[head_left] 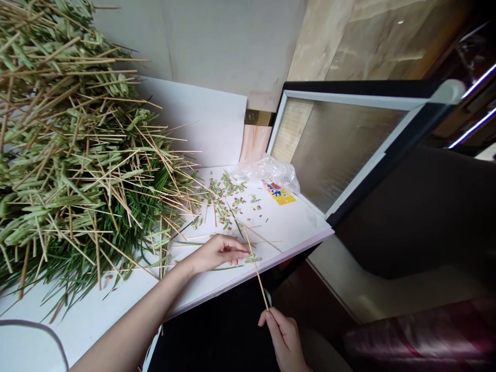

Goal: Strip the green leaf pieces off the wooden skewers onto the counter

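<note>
My right hand (284, 333) pinches the lower end of a thin wooden skewer (261, 281) in front of the table edge. The skewer points up and away, over the white table. Partway along it sits a small cluster of green vegetable pieces (252, 259). My left hand (221, 253) is just left of that cluster, fingers curled and tips close together at the skewer. Whatever lies between those fingertips is too small to make out. To the left rises a large heap of skewers (77, 170) threaded with green pod-like pieces. Long dark green leaves (127, 212) lie low in the heap.
Green scraps and brownish bits (228, 206) are scattered over the white tabletop (298, 219). Loose skewers lie there too. A clear plastic bag (271, 173) with a yellow label rests by a framed glass panel (329, 144). A white board (197, 121) stands behind.
</note>
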A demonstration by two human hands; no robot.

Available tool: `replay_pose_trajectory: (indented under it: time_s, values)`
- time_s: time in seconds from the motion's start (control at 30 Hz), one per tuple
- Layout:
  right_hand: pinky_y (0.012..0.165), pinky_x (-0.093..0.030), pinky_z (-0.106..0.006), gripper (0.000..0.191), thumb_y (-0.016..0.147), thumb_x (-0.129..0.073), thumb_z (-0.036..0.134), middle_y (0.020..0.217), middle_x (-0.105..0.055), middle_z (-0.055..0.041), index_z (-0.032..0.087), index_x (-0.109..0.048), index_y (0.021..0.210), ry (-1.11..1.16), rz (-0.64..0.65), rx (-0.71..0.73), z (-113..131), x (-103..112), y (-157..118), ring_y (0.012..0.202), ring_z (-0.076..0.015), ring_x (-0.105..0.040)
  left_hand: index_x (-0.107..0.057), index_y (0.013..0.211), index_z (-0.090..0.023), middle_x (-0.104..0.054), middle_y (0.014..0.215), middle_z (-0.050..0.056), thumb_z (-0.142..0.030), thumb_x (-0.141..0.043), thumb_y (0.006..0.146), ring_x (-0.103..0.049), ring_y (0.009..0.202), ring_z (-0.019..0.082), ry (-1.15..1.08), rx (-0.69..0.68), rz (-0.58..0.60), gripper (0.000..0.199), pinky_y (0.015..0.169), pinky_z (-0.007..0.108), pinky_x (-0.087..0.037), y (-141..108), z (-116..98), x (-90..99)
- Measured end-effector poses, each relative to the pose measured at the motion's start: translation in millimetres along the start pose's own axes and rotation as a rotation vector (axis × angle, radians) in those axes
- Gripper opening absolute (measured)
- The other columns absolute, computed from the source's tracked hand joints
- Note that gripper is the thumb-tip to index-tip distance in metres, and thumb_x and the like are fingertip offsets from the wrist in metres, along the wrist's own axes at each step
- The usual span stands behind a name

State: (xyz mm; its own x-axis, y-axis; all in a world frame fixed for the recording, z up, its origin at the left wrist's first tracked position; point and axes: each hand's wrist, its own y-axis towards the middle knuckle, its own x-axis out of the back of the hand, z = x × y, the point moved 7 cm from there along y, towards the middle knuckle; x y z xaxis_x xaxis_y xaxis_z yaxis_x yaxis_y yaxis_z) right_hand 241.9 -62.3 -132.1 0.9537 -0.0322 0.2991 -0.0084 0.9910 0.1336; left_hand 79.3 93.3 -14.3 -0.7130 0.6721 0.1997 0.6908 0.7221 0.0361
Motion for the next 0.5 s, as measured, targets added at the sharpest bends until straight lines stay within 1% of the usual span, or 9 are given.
replay_pose_trajectory:
  time_s: [0.03,0.07,0.17,0.2,0.23,0.3,0.37,0.43,0.5]
  values:
    - [0.052,-0.026,-0.028,0.041,0.104,-0.04,0.043,0.06,-0.034,0.0064,0.022,-0.062,0.076,0.002,-0.015,-0.008,0,1,0,0.051,-0.0118,-0.033,-0.078,0.101,-0.015,-0.077,0.089,0.009,-0.045,-0.071,0.086,-0.065,0.067,0.016,0.085,-0.022,-0.068,0.034,0.062,0.025,-0.051,0,-4,8.2]
    - [0.051,-0.025,-0.028,0.042,0.103,-0.04,0.044,0.059,-0.033,0.0068,0.022,-0.062,0.076,0.005,-0.029,-0.013,-1,3,0,0.05,-0.0115,-0.031,-0.077,0.104,-0.016,-0.077,0.095,0.01,-0.042,-0.067,0.088,-0.066,0.07,0.017,0.193,-0.05,-0.163,0.032,0.064,0.026,-0.051,-1,-9,18.5]
    - [0.05,-0.023,-0.029,0.042,0.103,-0.041,0.043,0.059,-0.031,0.0071,0.021,-0.063,0.075,0.005,-0.048,-0.005,0,4,1,0.049,-0.0111,-0.029,-0.073,0.111,-0.016,-0.075,0.103,0.011,-0.031,-0.054,0.096,-0.068,0.083,0.022,0.594,-0.12,-0.5,0.028,0.077,0.031,-0.052,-11,-24,50.3]
    - [0.05,-0.024,-0.029,0.042,0.103,-0.041,0.043,0.059,-0.033,0.0069,0.021,-0.063,0.075,0.002,-0.047,0.005,1,4,1,0.049,-0.0112,-0.03,-0.071,0.113,-0.015,-0.074,0.104,0.012,-0.028,-0.051,0.097,-0.068,0.088,0.024,0.703,-0.119,-0.581,0.029,0.082,0.033,-0.052,-14,-27,57.7]
    - [0.051,-0.025,-0.028,0.042,0.103,-0.041,0.043,0.059,-0.034,0.0065,0.021,-0.063,0.075,-0.001,-0.051,0.011,1,4,1,0.05,-0.0114,-0.031,-0.069,0.116,-0.014,-0.073,0.106,0.013,-0.025,-0.048,0.097,-0.068,0.091,0.025,0.783,-0.106,-0.635,0.03,0.086,0.035,-0.051,-16,-27,63.3]
    - [0.051,-0.026,-0.028,0.042,0.103,-0.041,0.043,0.059,-0.036,0.006,0.021,-0.063,0.074,-0.008,-0.063,0.016,2,4,1,0.05,-0.0118,-0.034,-0.065,0.124,-0.013,-0.072,0.111,0.015,-0.021,-0.044,0.098,-0.067,0.096,0.027,0.881,-0.066,-0.674,0.035,0.09,0.038,-0.051,-18,-24,69.5]
    - [0.05,-0.026,-0.028,0.042,0.102,-0.042,0.044,0.059,-0.035,0.006,0.021,-0.063,0.074,-0.012,-0.067,0.012,3,4,0,0.049,-0.0118,-0.034,-0.062,0.13,-0.012,-0.07,0.117,0.017,-0.017,-0.042,0.098,-0.065,0.105,0.028,0.934,-0.057,-0.646,0.038,0.095,0.039,-0.049,-16,-19,69.1]
    - [0.051,-0.026,-0.029,0.043,0.102,-0.043,0.045,0.059,-0.035,0.0061,0.021,-0.064,0.073,-0.006,-0.082,-0.003,4,4,-1,0.049,-0.0117,-0.033,-0.062,0.13,-0.012,-0.069,0.121,0.017,-0.017,-0.042,0.098,-0.062,0.111,0.029,0.966,-0.08,-0.567,0.038,0.099,0.04,-0.047,-11,-13,63.6]
    - [0.052,-0.026,-0.029,0.043,0.101,-0.044,0.046,0.059,-0.035,0.006,0.021,-0.064,0.072,0.012,-0.106,-0.02,5,3,-2,0.05,-0.0117,-0.033,-0.066,0.126,-0.016,-0.071,0.121,0.015,-0.021,-0.043,0.1,-0.06,0.111,0.028,0.986,-0.106,-0.473,0.035,0.1,0.041,-0.046,-6,-7,56.6]
